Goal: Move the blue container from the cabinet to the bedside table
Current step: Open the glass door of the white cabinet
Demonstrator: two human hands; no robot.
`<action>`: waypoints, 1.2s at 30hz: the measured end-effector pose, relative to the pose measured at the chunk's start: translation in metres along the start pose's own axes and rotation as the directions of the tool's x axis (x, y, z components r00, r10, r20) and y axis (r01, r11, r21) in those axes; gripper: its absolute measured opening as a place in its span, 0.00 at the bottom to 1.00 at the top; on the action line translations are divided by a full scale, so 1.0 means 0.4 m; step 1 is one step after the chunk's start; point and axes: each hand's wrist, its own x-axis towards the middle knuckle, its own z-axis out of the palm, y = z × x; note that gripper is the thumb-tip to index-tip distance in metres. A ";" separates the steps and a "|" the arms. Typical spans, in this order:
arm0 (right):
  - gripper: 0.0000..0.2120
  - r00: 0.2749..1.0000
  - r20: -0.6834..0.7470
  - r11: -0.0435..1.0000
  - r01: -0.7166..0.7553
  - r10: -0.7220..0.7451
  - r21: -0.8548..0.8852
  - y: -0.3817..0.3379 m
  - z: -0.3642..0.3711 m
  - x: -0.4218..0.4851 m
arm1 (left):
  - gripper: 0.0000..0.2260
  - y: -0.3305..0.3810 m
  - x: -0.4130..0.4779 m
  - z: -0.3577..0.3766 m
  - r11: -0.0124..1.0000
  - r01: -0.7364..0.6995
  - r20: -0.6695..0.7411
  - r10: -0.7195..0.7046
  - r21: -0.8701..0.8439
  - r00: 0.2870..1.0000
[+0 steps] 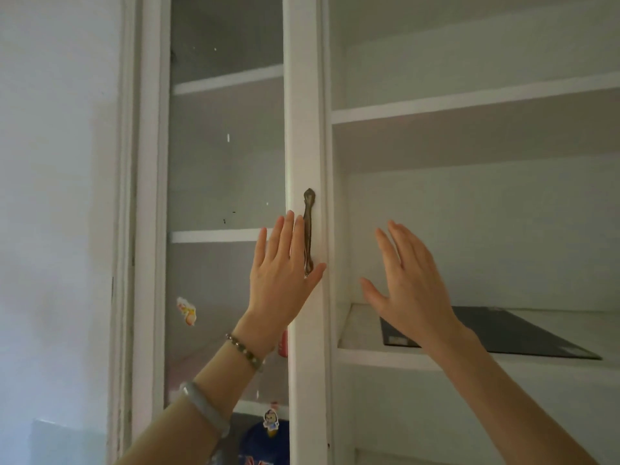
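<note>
A white cabinet (306, 129) fills the view, with a glass door on the left and open shelves on the right. The blue container (265, 443) shows low down behind the glass, partly hidden by the door frame and my left forearm. My left hand (283, 273) lies flat and open against the door frame, fingers beside the brass handle (308, 229). My right hand (407, 283) is raised open in front of the open right compartment, holding nothing.
A flat dark panel (496, 333) lies on the right shelf behind my right hand. Cartoon stickers (186, 311) are stuck on the glass. A plain wall (57, 196) stands to the left of the cabinet. The upper shelves hold nothing visible.
</note>
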 end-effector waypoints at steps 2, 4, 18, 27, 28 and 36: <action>0.32 1.000 0.009 1.000 -0.014 0.014 -0.007 0.010 -0.006 0.000 | 0.33 -0.004 0.012 0.010 1.000 0.014 -0.015 -0.014 0.000 1.000; 0.32 1.000 0.010 1.000 -0.014 0.014 -0.007 0.019 -0.010 -0.007 | 0.32 -0.008 0.019 0.020 1.000 0.016 -0.027 -0.016 -0.004 1.000; 0.31 1.000 -0.010 0.998 -0.009 0.010 0.067 0.010 -0.031 -0.042 | 0.26 0.026 0.033 0.047 0.986 -0.048 -0.100 0.065 0.160 0.993; 0.31 0.998 -0.057 0.987 0.018 -0.009 0.157 -0.032 -0.067 -0.049 | 0.23 -0.014 0.009 -0.044 0.944 -0.182 -0.198 0.240 0.275 0.950; 0.31 0.998 -0.061 0.985 0.022 -0.011 0.172 -0.043 -0.070 -0.048 | 0.21 -0.024 0.007 -0.065 0.936 -0.215 -0.214 0.279 0.279 0.936; 0.31 0.991 -0.124 0.935 0.087 -0.047 0.344 -0.190 -0.081 -0.027 | 0.15 -0.104 -0.029 -0.263 0.890 -0.302 -0.169 0.375 0.342 0.912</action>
